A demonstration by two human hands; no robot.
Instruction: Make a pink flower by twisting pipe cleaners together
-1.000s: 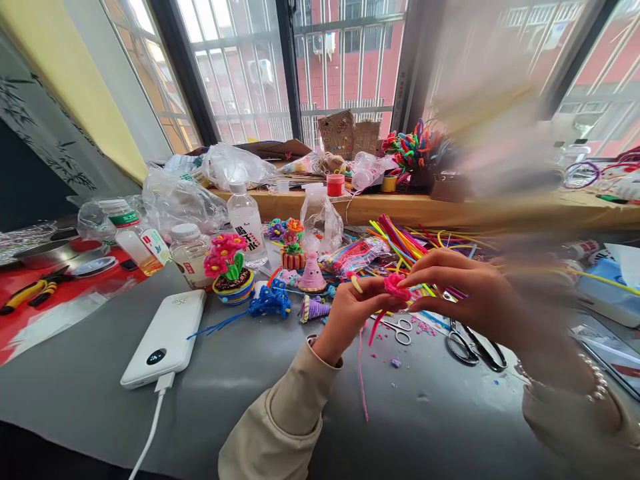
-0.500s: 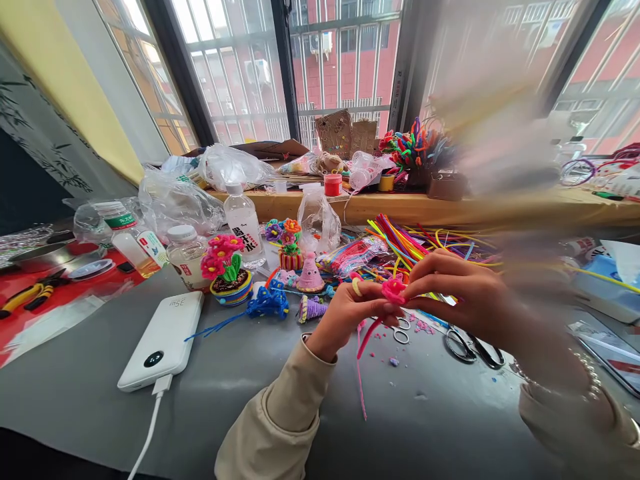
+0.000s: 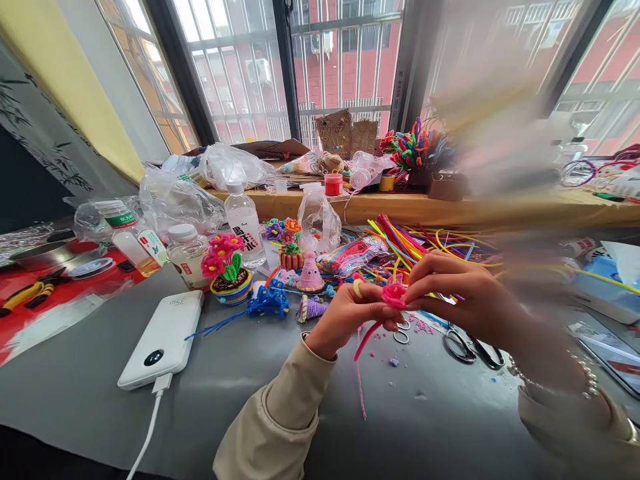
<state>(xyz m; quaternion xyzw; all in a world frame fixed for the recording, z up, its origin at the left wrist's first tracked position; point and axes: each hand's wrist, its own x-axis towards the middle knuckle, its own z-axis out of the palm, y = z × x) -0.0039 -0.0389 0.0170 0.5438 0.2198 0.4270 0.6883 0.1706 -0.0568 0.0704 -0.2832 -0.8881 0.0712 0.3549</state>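
Both of my hands meet above the grey table (image 3: 240, 400), pinched on a small pink pipe-cleaner flower (image 3: 393, 294). My left hand (image 3: 350, 317) holds it from below, fingers curled round its stem. A pink tail of pipe cleaner (image 3: 364, 341) hangs from the flower toward the table. My right hand (image 3: 455, 293) pinches the flower's head from the right, fingers bent over it. A yellow ring sits on a finger of my left hand.
Scissors (image 3: 473, 348) lie right of my hands, small scissors (image 3: 400, 332) under them. A heap of coloured pipe cleaners (image 3: 420, 240) lies behind. Finished flower pots (image 3: 227, 270), water bottles (image 3: 245, 223), a white power bank (image 3: 163, 339) with cable and pliers (image 3: 30, 293) stand left.
My hands have stayed together on the flower, turning it slightly. The hanging pink tail has swung a little. The view has shifted slightly.
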